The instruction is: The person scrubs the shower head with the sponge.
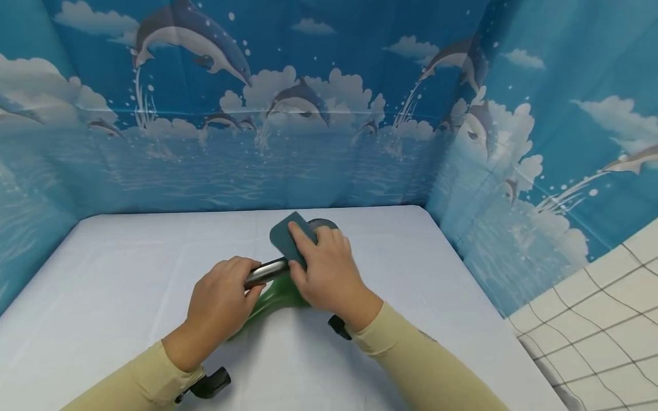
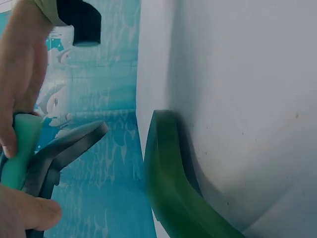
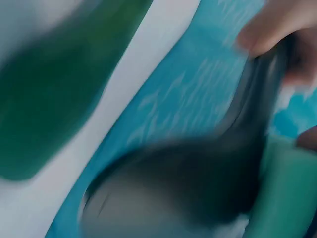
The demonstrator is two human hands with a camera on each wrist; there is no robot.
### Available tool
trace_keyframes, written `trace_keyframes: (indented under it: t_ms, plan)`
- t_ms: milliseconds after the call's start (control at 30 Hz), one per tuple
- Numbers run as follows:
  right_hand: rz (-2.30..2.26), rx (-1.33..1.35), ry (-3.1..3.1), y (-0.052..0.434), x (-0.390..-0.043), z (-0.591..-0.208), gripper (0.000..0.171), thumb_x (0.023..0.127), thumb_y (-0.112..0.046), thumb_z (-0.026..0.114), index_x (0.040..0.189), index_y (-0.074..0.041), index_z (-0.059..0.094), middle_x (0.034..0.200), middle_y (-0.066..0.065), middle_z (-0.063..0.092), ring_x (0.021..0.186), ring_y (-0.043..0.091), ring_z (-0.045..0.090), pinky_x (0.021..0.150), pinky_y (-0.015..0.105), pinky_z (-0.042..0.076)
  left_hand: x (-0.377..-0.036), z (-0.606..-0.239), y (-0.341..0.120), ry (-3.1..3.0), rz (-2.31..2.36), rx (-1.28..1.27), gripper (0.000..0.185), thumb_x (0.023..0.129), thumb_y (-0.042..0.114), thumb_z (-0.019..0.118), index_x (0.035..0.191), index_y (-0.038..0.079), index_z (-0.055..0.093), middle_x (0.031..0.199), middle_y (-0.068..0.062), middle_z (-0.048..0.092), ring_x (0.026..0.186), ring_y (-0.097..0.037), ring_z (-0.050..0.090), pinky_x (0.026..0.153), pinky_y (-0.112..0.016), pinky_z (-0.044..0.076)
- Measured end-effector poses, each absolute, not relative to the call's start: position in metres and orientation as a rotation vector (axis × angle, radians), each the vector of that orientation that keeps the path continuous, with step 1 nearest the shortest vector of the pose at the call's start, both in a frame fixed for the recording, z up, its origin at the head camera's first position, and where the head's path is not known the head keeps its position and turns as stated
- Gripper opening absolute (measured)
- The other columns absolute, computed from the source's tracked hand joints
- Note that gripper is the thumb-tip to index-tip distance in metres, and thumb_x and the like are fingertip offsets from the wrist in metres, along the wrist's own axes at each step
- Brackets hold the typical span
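In the head view my left hand point(image 1: 218, 294) grips the handle of a dark, shiny metal spoon-like utensil point(image 1: 267, 273), held above the table. Its broad rounded end point(image 3: 173, 178) fills the lower part of the right wrist view, blurred. My right hand point(image 1: 331, 274) holds a teal sponge point(image 1: 284, 233) against the utensil, the index finger lying along the sponge's top. Part of the utensil is hidden behind the sponge and fingers. Below both hands a curved, glossy green piece point(image 2: 171, 173) rests on the table; its exact kind cannot be told.
A white cloth covers the table point(image 1: 128, 251). Blue dolphin-print curtains point(image 1: 288, 171) hang behind it and at both sides. White tiled surface with dark lines point(image 1: 606, 325) shows at the right. Black wrist mounts point(image 1: 211, 383) stick out below the sleeves.
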State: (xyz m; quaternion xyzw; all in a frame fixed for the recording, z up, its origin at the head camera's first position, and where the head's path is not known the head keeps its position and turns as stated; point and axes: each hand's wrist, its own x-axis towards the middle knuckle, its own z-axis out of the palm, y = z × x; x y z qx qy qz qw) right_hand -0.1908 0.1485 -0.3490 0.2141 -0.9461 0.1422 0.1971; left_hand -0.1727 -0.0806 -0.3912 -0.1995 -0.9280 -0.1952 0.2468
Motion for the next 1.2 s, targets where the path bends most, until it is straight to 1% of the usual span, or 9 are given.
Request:
trace_keyframes:
  t_ms: [133, 233, 300, 500, 633, 733, 867, 1033, 1200]
  plan:
    - [0.513, 0.311, -2.787, 0.172, -0.211, -0.349, 0.062, 0.110, -0.038, 0.045, 0.166, -0.014, 0.033, 0.130, 0.028, 0.054, 0.107, 0.038, 0.050, 0.093, 0.054, 0.041, -0.171, -0.393, -0.085, -2.555, -0.583, -0.516, 0.032, 0.083, 0.017, 0.091, 0.108, 0.010, 0.073, 0.093, 0.002, 0.073, 0.073, -0.012, 0.055, 0.058, -0.028, 0.045]
    - [0.646, 0.131, -2.917, 0.190, -0.221, -0.352, 0.064, 0.112, -0.039, 0.038, 0.168, -0.012, 0.024, 0.143, 0.032, 0.048, 0.129, 0.047, 0.048, 0.104, 0.062, 0.039, -0.170, -0.392, -0.090, -2.562, -0.634, -0.495, 0.032, 0.083, 0.017, 0.091, 0.109, 0.010, 0.073, 0.095, 0.001, 0.072, 0.075, -0.011, 0.056, 0.059, -0.029, 0.046]
    - [0.732, 0.080, -2.921, 0.192, -0.220, -0.354, 0.067, 0.112, -0.040, 0.038, 0.169, -0.009, 0.021, 0.145, 0.033, 0.047, 0.133, 0.050, 0.046, 0.107, 0.064, 0.039, -0.171, -0.391, -0.092, -2.555, -0.672, -0.495, 0.033, 0.083, 0.017, 0.091, 0.110, 0.010, 0.073, 0.095, 0.001, 0.072, 0.076, -0.012, 0.057, 0.061, -0.031, 0.047]
    - [0.723, 0.271, -2.590, 0.156, -0.193, -0.363, 0.069, 0.108, -0.031, 0.052, 0.164, -0.001, 0.027, 0.117, 0.028, 0.054, 0.101, 0.039, 0.051, 0.088, 0.054, 0.042, -0.173, -0.385, -0.090, -2.557, -0.783, -0.509, 0.034, 0.089, 0.021, 0.086, 0.115, 0.007, 0.070, 0.092, -0.001, 0.069, 0.071, -0.011, 0.052, 0.061, -0.031, 0.044]
    - [0.437, 0.548, -2.441, 0.132, -0.179, -0.375, 0.068, 0.103, -0.029, 0.060, 0.162, -0.005, 0.037, 0.114, 0.025, 0.056, 0.092, 0.032, 0.049, 0.079, 0.047, 0.042, -0.175, -0.385, -0.088, -2.582, -0.834, -0.479, 0.035, 0.091, 0.022, 0.084, 0.118, 0.004, 0.068, 0.090, -0.003, 0.067, 0.067, -0.011, 0.051, 0.059, -0.030, 0.043]
    - [0.308, 0.587, -2.434, 0.134, -0.183, -0.379, 0.067, 0.103, -0.030, 0.062, 0.163, -0.010, 0.039, 0.119, 0.026, 0.057, 0.095, 0.032, 0.051, 0.079, 0.046, 0.044, -0.175, -0.385, -0.090, -2.615, -0.872, -0.456, 0.036, 0.093, 0.023, 0.082, 0.120, 0.003, 0.068, 0.089, -0.004, 0.065, 0.064, -0.011, 0.050, 0.058, -0.030, 0.043]
    - [0.401, 0.425, -2.602, 0.159, -0.202, -0.378, 0.066, 0.107, -0.031, 0.058, 0.165, -0.012, 0.034, 0.122, 0.028, 0.054, 0.099, 0.035, 0.049, 0.085, 0.050, 0.042, -0.175, -0.385, -0.097, -2.691, -0.934, -0.412, 0.035, 0.096, 0.026, 0.078, 0.122, 0.005, 0.066, 0.087, -0.003, 0.061, 0.062, -0.013, 0.049, 0.057, -0.030, 0.040]
    - [0.598, 0.248, -2.815, 0.194, -0.220, -0.376, 0.067, 0.111, -0.033, 0.050, 0.169, -0.012, 0.023, 0.135, 0.033, 0.045, 0.113, 0.042, 0.044, 0.097, 0.058, 0.037, -0.178, -0.385, -0.111, -2.764, -0.992, -0.371, 0.036, 0.100, 0.026, 0.073, 0.126, 0.003, 0.063, 0.087, -0.005, 0.058, 0.062, -0.016, 0.047, 0.057, -0.032, 0.039]
    - [0.671, 0.207, -2.881, 0.217, -0.224, -0.375, 0.068, 0.111, -0.033, 0.049, 0.170, -0.014, 0.020, 0.145, 0.035, 0.039, 0.124, 0.046, 0.041, 0.104, 0.062, 0.033, -0.186, -0.385, -0.126, -2.846, -1.019, -0.323, 0.039, 0.104, 0.027, 0.067, 0.131, 0.002, 0.057, 0.092, -0.007, 0.058, 0.064, -0.018, 0.048, 0.059, -0.034, 0.039]
